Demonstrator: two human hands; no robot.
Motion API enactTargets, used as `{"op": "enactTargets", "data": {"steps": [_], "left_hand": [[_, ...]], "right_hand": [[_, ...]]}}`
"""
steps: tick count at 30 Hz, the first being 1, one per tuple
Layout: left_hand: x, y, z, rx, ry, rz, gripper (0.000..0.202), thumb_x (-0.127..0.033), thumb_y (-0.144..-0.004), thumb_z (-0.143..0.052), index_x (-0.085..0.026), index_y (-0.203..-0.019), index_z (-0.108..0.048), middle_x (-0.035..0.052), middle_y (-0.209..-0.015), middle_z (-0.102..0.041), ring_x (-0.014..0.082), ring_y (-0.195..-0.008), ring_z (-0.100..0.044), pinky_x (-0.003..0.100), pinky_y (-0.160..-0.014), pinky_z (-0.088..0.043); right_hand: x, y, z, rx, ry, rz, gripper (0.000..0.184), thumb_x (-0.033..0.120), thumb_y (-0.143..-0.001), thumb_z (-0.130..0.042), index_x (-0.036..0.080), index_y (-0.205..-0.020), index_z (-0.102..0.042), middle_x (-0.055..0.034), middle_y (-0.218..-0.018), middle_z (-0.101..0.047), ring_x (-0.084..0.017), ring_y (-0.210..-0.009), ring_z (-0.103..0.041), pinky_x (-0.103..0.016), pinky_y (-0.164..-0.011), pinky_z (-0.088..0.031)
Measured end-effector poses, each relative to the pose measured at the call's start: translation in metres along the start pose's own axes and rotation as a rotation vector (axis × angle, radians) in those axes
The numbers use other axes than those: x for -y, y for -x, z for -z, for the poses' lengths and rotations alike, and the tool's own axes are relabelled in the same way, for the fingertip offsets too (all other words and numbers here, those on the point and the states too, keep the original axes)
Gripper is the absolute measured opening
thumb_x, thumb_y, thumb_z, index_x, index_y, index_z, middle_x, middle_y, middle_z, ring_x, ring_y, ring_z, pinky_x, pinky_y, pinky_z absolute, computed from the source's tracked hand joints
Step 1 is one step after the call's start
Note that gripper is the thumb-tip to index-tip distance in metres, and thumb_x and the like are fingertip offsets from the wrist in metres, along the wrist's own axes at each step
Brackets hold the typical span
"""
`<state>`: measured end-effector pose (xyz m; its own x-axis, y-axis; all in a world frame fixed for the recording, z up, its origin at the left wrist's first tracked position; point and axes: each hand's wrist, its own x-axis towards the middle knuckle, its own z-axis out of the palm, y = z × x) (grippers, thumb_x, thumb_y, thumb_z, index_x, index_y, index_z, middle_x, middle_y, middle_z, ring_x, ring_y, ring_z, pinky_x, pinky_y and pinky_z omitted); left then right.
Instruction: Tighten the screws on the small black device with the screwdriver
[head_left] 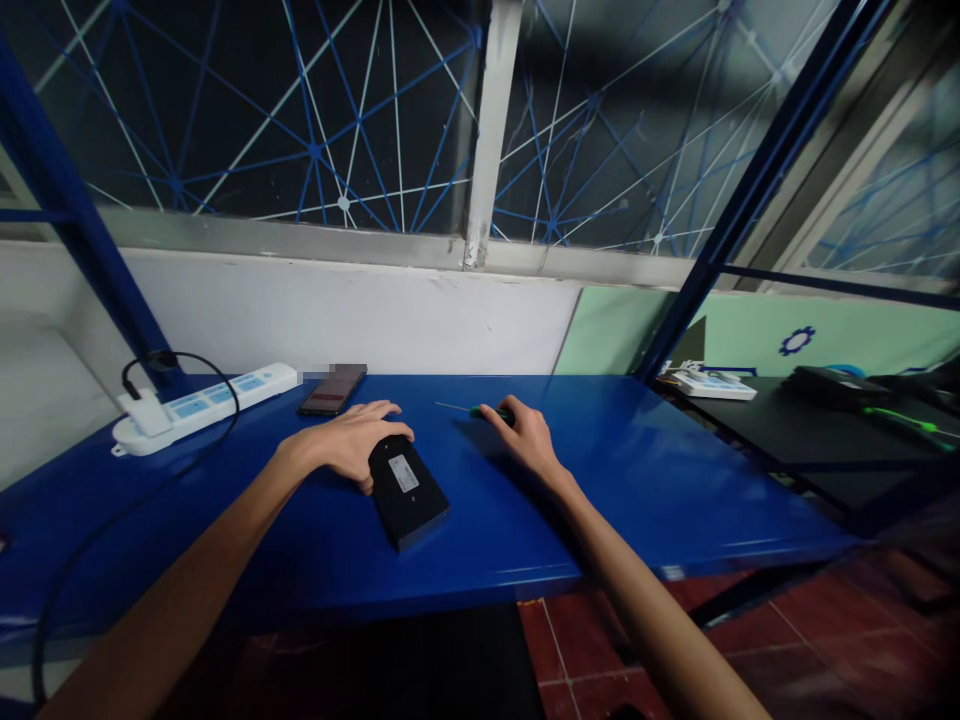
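Note:
A black rectangular box (pixel 409 491) with a small white label lies on the blue table (pixel 637 480). My left hand (pixel 351 440) rests on its far end, fingers curled over the edge and gripping it. My right hand (pixel 523 433) lies on the table to the right, fingers closed round the green handle of a thin screwdriver (pixel 469 409), whose metal shaft points left along the tabletop.
A dark phone (pixel 332 389) lies at the back of the table. A white power strip (pixel 206 402) with a plugged-in adapter and black cable sits at the back left. A black side table (pixel 810 430) to the right carries a white object and dark tools. Red tile floor below.

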<state>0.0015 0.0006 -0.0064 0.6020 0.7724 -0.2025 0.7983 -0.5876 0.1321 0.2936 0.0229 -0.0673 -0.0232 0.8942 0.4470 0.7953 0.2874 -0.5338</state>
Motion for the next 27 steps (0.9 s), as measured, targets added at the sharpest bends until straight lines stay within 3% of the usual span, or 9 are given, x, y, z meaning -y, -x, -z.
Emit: {"op": "enactTargets", "data": {"steps": [5, 12, 15, 17, 20, 23, 27], "left_hand": [[0.010, 0.001, 0.002, -0.032, -0.003, 0.070, 0.077, -0.048, -0.047, -0.084, -0.022, -0.115, -0.060, 0.0114, -0.128, -0.054, 0.0354, -0.115, -0.052, 0.040, -0.090, -0.044], [0.020, 0.002, 0.005, -0.006, -0.094, 0.240, 0.080, -0.080, -0.044, -0.073, -0.017, -0.094, -0.064, 0.0097, -0.091, -0.066, 0.0279, -0.077, -0.061, 0.032, -0.064, -0.040], [0.027, 0.001, 0.005, -0.015, -0.010, 0.222, 0.077, -0.079, -0.049, -0.072, -0.019, -0.097, -0.067, 0.0090, -0.093, -0.068, 0.0266, -0.079, -0.062, 0.030, -0.063, -0.039], [0.034, -0.003, 0.002, -0.079, 0.086, 0.144, 0.069, -0.076, -0.061, -0.069, -0.021, -0.102, -0.069, 0.0092, -0.101, -0.068, 0.0258, -0.087, -0.063, 0.029, -0.066, -0.041], [0.040, -0.018, -0.009, -0.295, 0.185, 0.073, 0.051, -0.064, -0.080, -0.059, -0.018, -0.099, -0.070, 0.0089, -0.093, -0.068, 0.0223, -0.086, -0.063, 0.028, -0.070, -0.043], [0.038, -0.035, -0.023, -0.524, 0.280, 0.016, 0.038, -0.049, -0.085, -0.059, -0.016, -0.099, -0.071, 0.0077, -0.091, -0.069, 0.0184, -0.079, -0.063, 0.027, -0.070, -0.044], [0.028, -0.047, -0.033, -0.605, 0.364, -0.013, 0.029, -0.042, -0.084, -0.062, -0.018, -0.097, -0.072, 0.0049, -0.086, -0.070, 0.0161, -0.074, -0.062, 0.026, -0.066, -0.044]], "right_hand": [[0.000, 0.000, 0.001, 0.009, -0.002, -0.001, 0.046, 0.064, -0.089, -0.048, 0.022, -0.075, -0.055, 0.0016, -0.058, -0.053, -0.015, -0.057, -0.049, -0.025, -0.053, -0.026], [0.001, 0.000, 0.001, 0.006, -0.025, 0.008, 0.046, 0.065, -0.088, -0.048, 0.021, -0.074, -0.057, 0.0013, -0.057, -0.052, -0.015, -0.057, -0.048, -0.025, -0.053, -0.026], [0.002, 0.000, 0.002, -0.006, -0.051, 0.006, 0.046, 0.064, -0.088, -0.049, 0.021, -0.073, -0.056, 0.0017, -0.056, -0.050, -0.015, -0.056, -0.047, -0.026, -0.053, -0.027], [0.003, 0.000, 0.003, -0.012, -0.095, -0.001, 0.047, 0.064, -0.088, -0.049, 0.021, -0.072, -0.056, 0.0018, -0.056, -0.050, -0.014, -0.056, -0.045, -0.026, -0.054, -0.027], [0.005, -0.001, 0.005, -0.007, -0.192, 0.003, 0.050, 0.065, -0.087, -0.049, 0.019, -0.071, -0.059, 0.0016, -0.060, -0.051, -0.013, -0.058, -0.044, -0.025, -0.055, -0.029], [0.006, -0.001, 0.006, 0.015, -0.256, 0.019, 0.052, 0.065, -0.087, -0.049, 0.017, -0.071, -0.062, 0.0017, -0.060, -0.050, -0.013, -0.058, -0.042, -0.026, -0.055, -0.029], [0.006, -0.001, 0.004, 0.046, -0.311, 0.023, 0.052, 0.065, -0.087, -0.051, 0.017, -0.070, -0.061, 0.0025, -0.059, -0.047, -0.012, -0.058, -0.041, -0.026, -0.054, -0.028]]}}
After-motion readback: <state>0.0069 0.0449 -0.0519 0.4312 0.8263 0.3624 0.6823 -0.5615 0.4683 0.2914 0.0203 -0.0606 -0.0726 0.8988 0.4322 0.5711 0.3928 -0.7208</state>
